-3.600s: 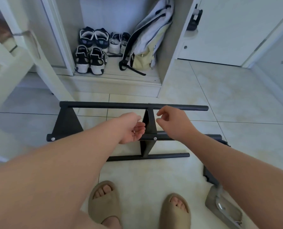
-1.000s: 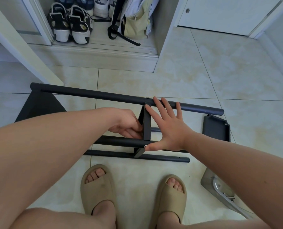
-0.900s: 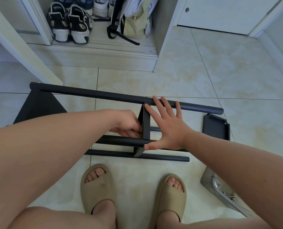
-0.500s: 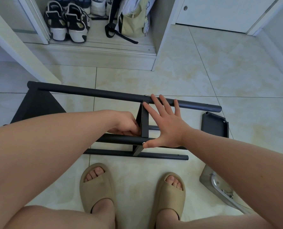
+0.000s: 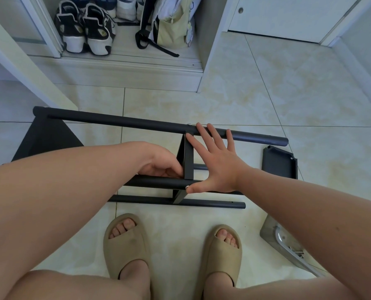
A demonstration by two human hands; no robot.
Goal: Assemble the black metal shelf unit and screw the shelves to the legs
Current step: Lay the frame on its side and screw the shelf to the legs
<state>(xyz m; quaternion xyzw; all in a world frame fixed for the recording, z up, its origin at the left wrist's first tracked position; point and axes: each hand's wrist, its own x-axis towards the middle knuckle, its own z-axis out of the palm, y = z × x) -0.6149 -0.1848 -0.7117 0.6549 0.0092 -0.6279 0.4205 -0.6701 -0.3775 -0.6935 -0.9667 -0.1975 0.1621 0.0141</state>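
The shelf unit [image 5: 119,123] lies on its side on the floor, just ahead of the person's feet. The right hand [image 5: 217,163] is spread flat with straight fingers against the middle shelf [image 5: 188,161]. Its fingertips rest on the far leg [image 5: 106,119] and its thumb touches the near leg [image 5: 158,182] beside a screw [image 5: 187,187]. The left hand [image 5: 160,164] sits on the other side of that shelf, fingers curled down at the joint above the near leg. Whether it pinches anything I cannot tell.

Four legs show: the far one, the near one, one flat on the floor [image 5: 212,204], and a short bit of a fourth [image 5: 200,167] behind the right hand. There are three shelves: the middle one, an end shelf [image 5: 48,137] at the left, and a loose shelf [image 5: 279,164] lying just right of the unit. A second screw [image 5: 189,124] sits on the far leg. There are two beige slippers [image 5: 126,245].

The floor [image 5: 288,94] is cream tile. A white cupboard niche [image 5: 206,40] ahead holds sneakers [image 5: 87,29] and a bag [image 5: 171,27], and a white door [image 5: 288,16] stands to its right. A grey object [image 5: 288,247] with a metal part lies at the lower right.
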